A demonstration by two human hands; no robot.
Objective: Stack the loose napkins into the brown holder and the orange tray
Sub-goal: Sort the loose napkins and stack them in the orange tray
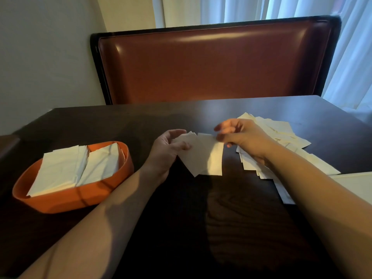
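Note:
An orange tray sits at the left of the dark table and holds two stacks of white napkins side by side. A loose pile of white napkins is spread out on the right. Above the table's middle, my left hand grips a small bunch of napkins. My right hand pinches the top edge of one napkin lying against that bunch. A brown corner at the far left edge may be the holder; I cannot tell.
The dark wooden table fills the foreground. A red-brown padded bench back stands behind it, with pale curtains to the right. A white sheet or edge lies at the table's right side.

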